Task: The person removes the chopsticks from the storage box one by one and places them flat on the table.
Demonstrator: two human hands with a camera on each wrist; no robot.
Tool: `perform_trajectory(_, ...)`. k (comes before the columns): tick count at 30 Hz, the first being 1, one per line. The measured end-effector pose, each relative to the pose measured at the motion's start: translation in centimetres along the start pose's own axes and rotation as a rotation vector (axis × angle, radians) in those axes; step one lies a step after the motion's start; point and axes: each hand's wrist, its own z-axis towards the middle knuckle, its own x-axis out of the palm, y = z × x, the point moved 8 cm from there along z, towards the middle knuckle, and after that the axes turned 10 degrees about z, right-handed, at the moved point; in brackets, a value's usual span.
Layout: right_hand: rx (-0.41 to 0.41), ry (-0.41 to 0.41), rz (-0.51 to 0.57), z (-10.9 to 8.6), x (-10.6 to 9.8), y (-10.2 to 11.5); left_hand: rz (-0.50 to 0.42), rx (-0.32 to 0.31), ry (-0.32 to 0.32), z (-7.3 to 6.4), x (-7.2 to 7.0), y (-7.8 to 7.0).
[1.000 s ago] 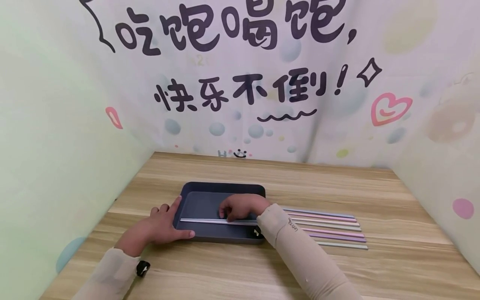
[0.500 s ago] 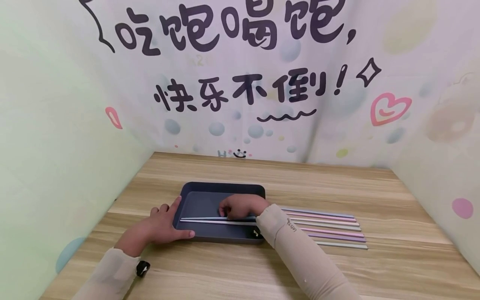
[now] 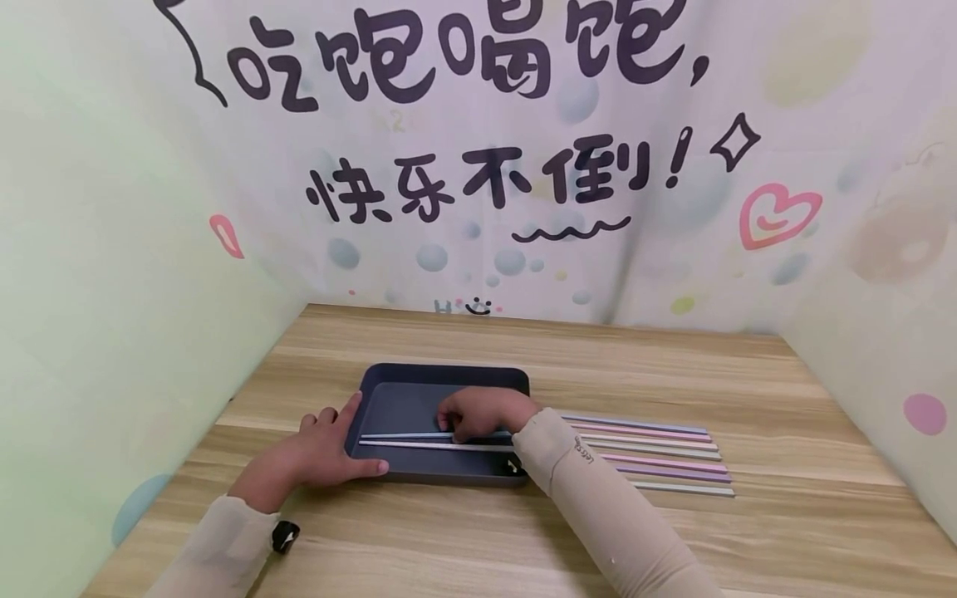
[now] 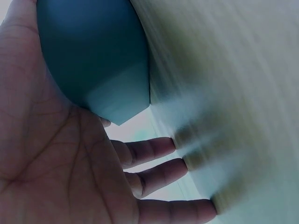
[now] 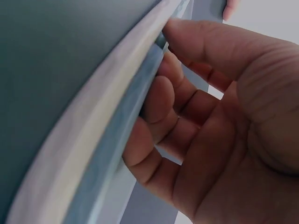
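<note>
A dark grey rectangular tray [image 3: 407,405] lies on the wooden table. My left hand [image 3: 317,448] rests against its near left corner, thumb along the front rim and index finger along the left side. In the left wrist view the other fingers [image 4: 156,177] reach past the tray to the table. Inside the tray my right hand [image 3: 478,413] has curled fingers at a pale blue chopstick [image 3: 407,435] and a white chopstick [image 3: 407,444]. Close up, its thumb touches the white chopstick [image 5: 88,123] and its fingers press against the blue chopstick [image 5: 119,123]. My right sleeve hides their right ends.
Several pastel chopsticks [image 3: 699,476] lie side by side on the table right of the tray, partly under the right sleeve [image 3: 598,498]. A printed cloth wall [image 3: 478,266] stands behind the table [image 3: 792,448].
The two chopsticks in the tray, together a second ago, now show a gap. The white one has shifted slightly toward the near side. Both hands stay in nearly the same place.
</note>
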Motion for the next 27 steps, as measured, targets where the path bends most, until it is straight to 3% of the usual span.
perform_trajectory(9,0.036,-0.043,-0.076,0.0,-0.3,0.1,-0.005,-0.001,-0.001,0.0,0.0,0.0)
perform_trajectory(27,-0.003,-0.031,-0.053,-0.5,-1.5,0.4,0.000,-0.008,-0.005,0.1,0.0,0.2)
